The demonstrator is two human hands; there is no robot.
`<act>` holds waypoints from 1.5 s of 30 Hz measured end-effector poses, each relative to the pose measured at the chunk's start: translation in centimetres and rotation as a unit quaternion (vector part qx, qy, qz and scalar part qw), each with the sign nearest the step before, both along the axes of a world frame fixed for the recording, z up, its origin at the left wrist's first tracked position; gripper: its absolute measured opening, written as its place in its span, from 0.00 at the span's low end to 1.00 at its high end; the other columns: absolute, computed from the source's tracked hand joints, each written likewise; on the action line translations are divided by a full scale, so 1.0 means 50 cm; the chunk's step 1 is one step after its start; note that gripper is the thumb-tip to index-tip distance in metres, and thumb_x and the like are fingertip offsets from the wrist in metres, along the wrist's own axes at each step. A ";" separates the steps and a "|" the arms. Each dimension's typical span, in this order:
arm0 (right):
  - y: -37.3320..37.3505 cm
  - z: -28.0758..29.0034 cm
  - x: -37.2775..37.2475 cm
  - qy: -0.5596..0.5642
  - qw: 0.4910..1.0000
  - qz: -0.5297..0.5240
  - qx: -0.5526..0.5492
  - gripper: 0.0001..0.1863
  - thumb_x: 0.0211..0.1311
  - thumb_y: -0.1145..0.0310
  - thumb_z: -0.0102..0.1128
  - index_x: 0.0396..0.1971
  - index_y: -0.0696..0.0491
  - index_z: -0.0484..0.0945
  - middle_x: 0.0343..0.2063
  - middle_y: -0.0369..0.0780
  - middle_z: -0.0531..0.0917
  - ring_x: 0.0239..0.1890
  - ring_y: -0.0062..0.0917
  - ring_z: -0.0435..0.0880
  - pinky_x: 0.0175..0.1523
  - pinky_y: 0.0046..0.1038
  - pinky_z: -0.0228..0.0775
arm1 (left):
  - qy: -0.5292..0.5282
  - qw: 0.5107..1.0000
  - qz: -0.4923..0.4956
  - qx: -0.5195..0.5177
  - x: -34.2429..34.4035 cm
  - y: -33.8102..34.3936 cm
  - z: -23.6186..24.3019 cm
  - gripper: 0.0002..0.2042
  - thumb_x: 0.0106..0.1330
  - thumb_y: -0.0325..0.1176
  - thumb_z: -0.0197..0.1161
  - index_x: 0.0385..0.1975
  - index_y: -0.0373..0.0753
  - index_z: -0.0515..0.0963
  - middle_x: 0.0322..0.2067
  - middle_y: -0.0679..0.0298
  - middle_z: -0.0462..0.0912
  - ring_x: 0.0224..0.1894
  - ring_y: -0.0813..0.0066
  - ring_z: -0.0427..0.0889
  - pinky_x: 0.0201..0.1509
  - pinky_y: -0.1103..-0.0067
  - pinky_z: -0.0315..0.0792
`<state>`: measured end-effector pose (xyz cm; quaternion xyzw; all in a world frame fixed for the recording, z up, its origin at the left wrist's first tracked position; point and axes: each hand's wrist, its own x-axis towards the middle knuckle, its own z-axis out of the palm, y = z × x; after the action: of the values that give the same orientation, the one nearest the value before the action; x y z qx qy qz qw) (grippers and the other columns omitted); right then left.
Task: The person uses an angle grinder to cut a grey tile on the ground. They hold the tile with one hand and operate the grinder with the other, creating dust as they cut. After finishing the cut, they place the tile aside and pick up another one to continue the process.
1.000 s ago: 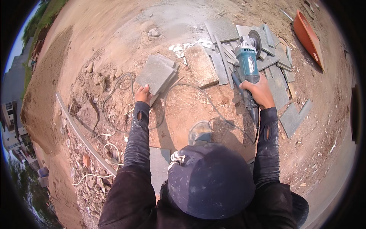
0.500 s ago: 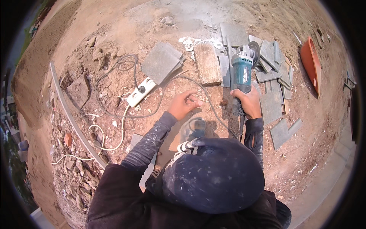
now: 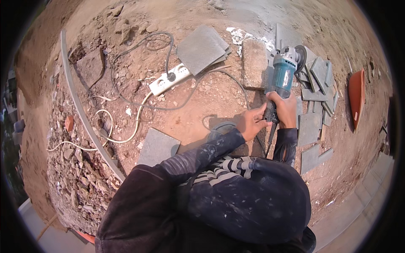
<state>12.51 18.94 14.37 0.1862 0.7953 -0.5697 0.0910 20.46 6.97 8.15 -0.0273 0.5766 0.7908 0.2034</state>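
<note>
Grinder held out ahead of me, right of centre, just beside the stone block. Its disc is at the far end, presumably to keep the edge away from me. My right hand is wrapped round the rear body, likely bearing the weight. My left hand is at the tail, fingers bent; pinching or merely touching, I cannot tell. Dark plug in the white power strip, slack cable about it, perhaps for reach. Hidden: the switch, probably under my grip; the cord below, behind my cap. Disc spinning or stopped: unclear.
</note>
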 end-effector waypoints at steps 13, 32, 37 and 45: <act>0.000 -0.074 -0.072 0.015 0.905 0.155 0.396 0.31 0.37 0.55 0.67 0.40 0.63 0.73 0.31 0.56 0.82 0.36 0.50 0.82 0.43 0.42 0.73 | 0.033 0.972 -0.113 -0.203 0.088 -0.159 -0.062 0.21 0.60 0.36 0.67 0.52 0.36 0.76 0.38 0.57 0.84 0.38 0.68 0.82 0.43 0.75 0.75; -0.044 -0.172 -0.035 0.096 0.793 0.153 0.583 0.46 0.41 0.34 0.67 0.53 0.55 0.70 0.40 0.52 0.82 0.41 0.49 0.82 0.44 0.45 0.73 | -0.127 0.865 0.081 -0.479 0.419 -0.385 0.006 0.10 0.62 0.36 0.62 0.38 0.39 0.81 0.33 0.55 0.81 0.37 0.57 0.80 0.41 0.69 0.72; -0.024 -0.179 -0.036 0.125 0.807 0.150 0.557 0.45 0.42 0.34 0.66 0.52 0.56 0.70 0.39 0.53 0.82 0.41 0.50 0.81 0.45 0.45 0.72 | -0.020 0.630 0.316 -0.709 0.460 -0.508 0.021 0.10 0.64 0.36 0.62 0.38 0.36 0.79 0.34 0.54 0.78 0.40 0.55 0.77 0.47 0.68 0.69; -0.006 -0.176 -0.056 0.092 0.843 0.179 0.499 0.44 0.41 0.37 0.68 0.49 0.60 0.70 0.41 0.54 0.81 0.43 0.50 0.80 0.46 0.44 0.71 | -0.246 0.491 0.382 -0.743 0.619 -0.681 -0.004 0.15 0.64 0.44 0.61 0.34 0.36 0.81 0.32 0.54 0.79 0.37 0.55 0.78 0.45 0.66 0.70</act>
<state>9.73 18.63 5.54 0.0075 0.9963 -0.0845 0.0127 51.38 -27.09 7.94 -0.5794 0.8104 0.0303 -0.0810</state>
